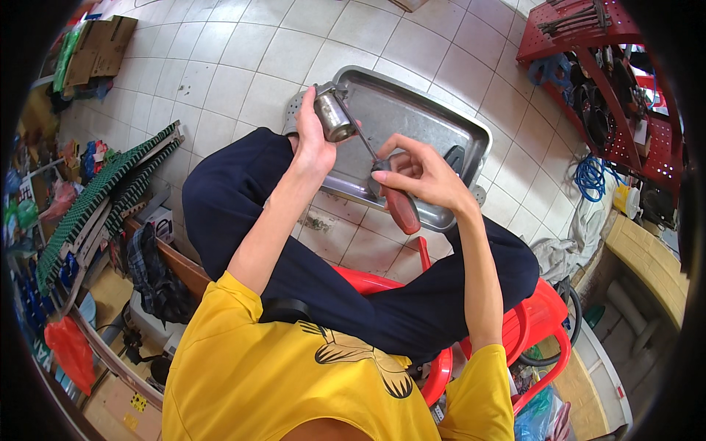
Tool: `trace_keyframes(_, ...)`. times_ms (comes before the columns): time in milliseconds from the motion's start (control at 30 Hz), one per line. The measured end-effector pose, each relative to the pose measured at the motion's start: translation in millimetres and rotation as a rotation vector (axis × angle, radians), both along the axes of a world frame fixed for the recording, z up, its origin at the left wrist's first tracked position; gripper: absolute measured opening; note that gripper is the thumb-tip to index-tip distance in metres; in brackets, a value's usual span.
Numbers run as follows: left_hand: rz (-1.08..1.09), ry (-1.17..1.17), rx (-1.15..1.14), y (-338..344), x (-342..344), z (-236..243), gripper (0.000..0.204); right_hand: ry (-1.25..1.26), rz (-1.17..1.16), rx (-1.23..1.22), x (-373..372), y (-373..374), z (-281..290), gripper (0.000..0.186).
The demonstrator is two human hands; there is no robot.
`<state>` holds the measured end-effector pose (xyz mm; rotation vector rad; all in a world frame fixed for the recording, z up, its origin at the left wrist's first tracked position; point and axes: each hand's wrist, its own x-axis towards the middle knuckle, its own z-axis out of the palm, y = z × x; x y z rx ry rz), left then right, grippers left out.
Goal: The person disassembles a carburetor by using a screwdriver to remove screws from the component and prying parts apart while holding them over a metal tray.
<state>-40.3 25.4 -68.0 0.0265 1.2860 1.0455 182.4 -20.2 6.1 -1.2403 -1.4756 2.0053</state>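
My left hand (312, 143) grips a small metal cylinder part (333, 116) and holds it over the near left corner of a metal tray (434, 110) on the tiled floor. In my right hand (423, 173) is a screwdriver with a dark red handle (402, 209). Its thin shaft (362, 140) slants up and left to the cylinder, where its tip meets the part. I sit on a red plastic chair (540, 316) with my knees apart, in dark trousers and a yellow shirt.
A red perforated tool rack (625, 81) with tools and cables stands at the right, a blue cable coil (590, 176) below it. Green ribbed strips (103, 191), boxes and clutter fill the left side. Cardboard (103, 48) lies at the far left.
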Motion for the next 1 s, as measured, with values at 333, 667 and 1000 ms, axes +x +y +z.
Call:
trace_keyframes(333, -0.018, 0.029, -0.008, 0, 1, -1, 0.058, 0.009, -0.011, 0.033, 2, 0, 0, 0.037)
trace_keyframes(667, -0.01, 0.035, -0.012, -1, 2, -1, 0.057, -0.054, 0.059, 0.002, 6, 4, 7, 0.029)
trace_keyframes(1000, -0.004, 0.016, -0.028, 0, 2, -2, 0.054, -0.057, 0.052, 0.012, 7, 5, 9, 0.03)
